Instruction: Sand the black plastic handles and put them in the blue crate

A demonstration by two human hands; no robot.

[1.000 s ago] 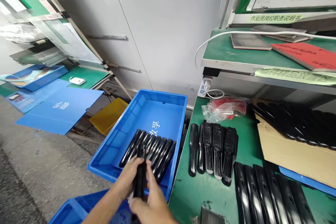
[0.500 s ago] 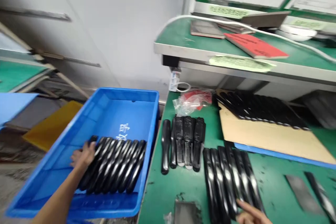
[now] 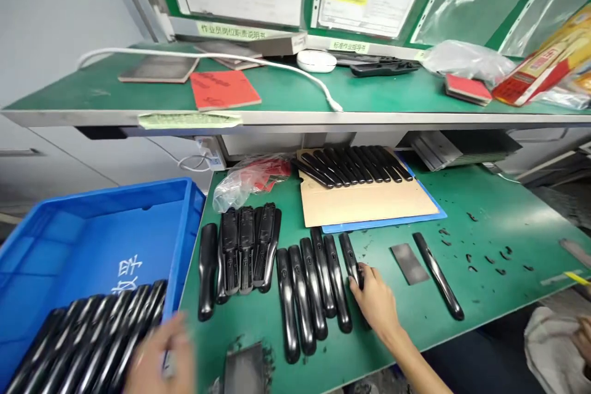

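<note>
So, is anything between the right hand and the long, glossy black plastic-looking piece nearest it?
Nothing visible does: the right hand touches that long, glossy black piece directly, on the green tabletop.

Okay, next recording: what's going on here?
The person's right hand grasps a black piece at the right end of a row of similar pieces on the green bench. The left hand is a blur by the right edge of the blue bin; whether it holds anything is unclear. More black pieces lie side by side in that bin.
</note>
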